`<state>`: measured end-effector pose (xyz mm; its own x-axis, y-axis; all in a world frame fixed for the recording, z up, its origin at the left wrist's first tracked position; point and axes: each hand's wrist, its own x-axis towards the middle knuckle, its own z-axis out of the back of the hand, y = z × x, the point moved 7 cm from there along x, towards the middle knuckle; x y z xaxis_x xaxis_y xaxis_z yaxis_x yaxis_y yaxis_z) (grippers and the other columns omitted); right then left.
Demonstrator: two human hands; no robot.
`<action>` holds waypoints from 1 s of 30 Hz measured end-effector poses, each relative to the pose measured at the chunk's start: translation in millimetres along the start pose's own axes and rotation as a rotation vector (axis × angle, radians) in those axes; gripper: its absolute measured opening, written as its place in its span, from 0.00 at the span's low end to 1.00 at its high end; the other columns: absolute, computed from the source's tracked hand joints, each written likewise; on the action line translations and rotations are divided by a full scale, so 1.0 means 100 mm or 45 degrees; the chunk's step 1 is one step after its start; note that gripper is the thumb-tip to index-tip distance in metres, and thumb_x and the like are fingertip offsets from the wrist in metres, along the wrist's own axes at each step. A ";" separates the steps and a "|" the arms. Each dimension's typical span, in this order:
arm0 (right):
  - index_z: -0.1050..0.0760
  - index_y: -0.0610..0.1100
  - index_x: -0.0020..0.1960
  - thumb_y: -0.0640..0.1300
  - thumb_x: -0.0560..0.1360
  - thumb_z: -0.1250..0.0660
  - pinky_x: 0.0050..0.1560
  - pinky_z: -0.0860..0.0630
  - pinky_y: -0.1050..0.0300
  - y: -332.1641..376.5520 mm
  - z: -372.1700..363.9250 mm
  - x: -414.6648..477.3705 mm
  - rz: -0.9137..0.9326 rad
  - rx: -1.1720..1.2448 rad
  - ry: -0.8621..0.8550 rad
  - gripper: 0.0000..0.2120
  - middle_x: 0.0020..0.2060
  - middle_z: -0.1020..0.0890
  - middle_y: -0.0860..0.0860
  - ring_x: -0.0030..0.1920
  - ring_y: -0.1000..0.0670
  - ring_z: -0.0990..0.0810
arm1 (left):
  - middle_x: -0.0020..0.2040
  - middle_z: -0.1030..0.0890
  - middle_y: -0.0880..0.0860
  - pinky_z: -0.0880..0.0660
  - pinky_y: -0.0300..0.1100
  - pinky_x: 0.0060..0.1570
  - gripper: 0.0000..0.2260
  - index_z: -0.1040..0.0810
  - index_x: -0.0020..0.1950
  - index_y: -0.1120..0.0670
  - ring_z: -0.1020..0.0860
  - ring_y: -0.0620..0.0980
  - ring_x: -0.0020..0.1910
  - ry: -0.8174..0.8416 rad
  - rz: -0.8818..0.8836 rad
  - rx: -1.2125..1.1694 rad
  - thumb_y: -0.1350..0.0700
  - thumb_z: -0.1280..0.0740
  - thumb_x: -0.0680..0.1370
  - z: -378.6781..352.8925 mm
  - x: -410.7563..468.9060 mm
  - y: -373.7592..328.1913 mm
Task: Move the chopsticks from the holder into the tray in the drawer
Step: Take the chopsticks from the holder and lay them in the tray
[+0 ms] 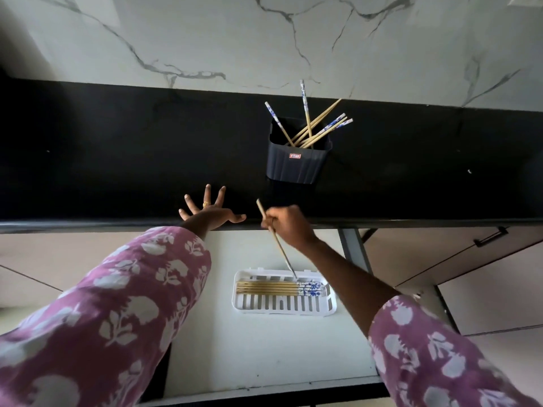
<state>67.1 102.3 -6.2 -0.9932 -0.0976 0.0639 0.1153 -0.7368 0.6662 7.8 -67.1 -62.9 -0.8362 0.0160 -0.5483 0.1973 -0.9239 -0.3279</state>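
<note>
A dark grey holder (296,163) stands on the black counter, with several chopsticks (317,129) sticking out of it. Below the counter edge, a white slotted tray (282,306) lies in the open drawer and several chopsticks (273,288) lie side by side in it. My right hand (289,226) grips one chopstick (277,240) tilted over the drawer, its lower tip just above the tray's back edge. My left hand (208,208) rests on the counter edge with its fingers spread.
The black counter (117,160) runs across the view below a white marble wall (264,39). The open drawer's white floor (249,353) spreads around the tray. A closed drawer with a black handle (490,237) is at the right.
</note>
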 end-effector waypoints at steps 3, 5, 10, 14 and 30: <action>0.19 0.38 0.45 0.37 0.74 0.35 0.49 0.24 0.54 -0.13 -0.54 -0.25 0.013 -0.209 0.343 0.06 0.46 0.14 0.44 0.49 0.44 0.17 | 0.76 0.65 0.40 0.63 0.65 0.69 0.43 0.60 0.74 0.34 0.69 0.64 0.73 -0.003 0.004 0.002 0.32 0.35 0.69 0.00 0.01 0.00; 0.20 0.40 0.47 0.35 0.75 0.38 0.49 0.23 0.53 -0.18 -0.81 -0.41 0.064 -0.338 0.467 0.08 0.49 0.15 0.46 0.51 0.43 0.18 | 0.76 0.66 0.40 0.63 0.65 0.69 0.43 0.60 0.75 0.35 0.70 0.64 0.73 0.004 -0.005 -0.008 0.32 0.35 0.69 0.01 0.02 -0.01; 0.23 0.36 0.52 0.35 0.75 0.42 0.48 0.24 0.50 -0.29 -1.29 -0.68 0.170 -0.736 0.722 0.10 0.51 0.19 0.40 0.52 0.40 0.20 | 0.75 0.67 0.40 0.63 0.65 0.69 0.44 0.61 0.74 0.34 0.70 0.64 0.72 0.008 0.018 -0.009 0.33 0.34 0.70 0.00 0.01 -0.01; 0.23 0.34 0.52 0.29 0.72 0.40 0.50 0.24 0.51 -0.40 -1.49 -0.80 0.145 -0.856 0.827 0.11 0.53 0.19 0.38 0.55 0.38 0.21 | 0.75 0.68 0.40 0.64 0.66 0.68 0.44 0.61 0.74 0.35 0.71 0.64 0.72 0.018 0.018 -0.015 0.33 0.34 0.70 0.00 0.04 -0.01; 0.23 0.37 0.53 0.29 0.74 0.42 0.53 0.27 0.50 -0.46 -1.75 -0.83 0.209 -0.955 0.862 0.13 0.54 0.20 0.40 0.58 0.39 0.23 | 0.75 0.69 0.41 0.63 0.66 0.68 0.44 0.62 0.74 0.35 0.71 0.65 0.72 0.044 0.008 -0.002 0.34 0.34 0.70 -0.01 0.09 0.00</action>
<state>147.3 27.0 -172.1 -0.7722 -0.4212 -0.4756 0.4617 -0.8863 0.0353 0.4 -66.5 -68.6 -0.8166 0.0238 -0.5768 0.2032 -0.9233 -0.3258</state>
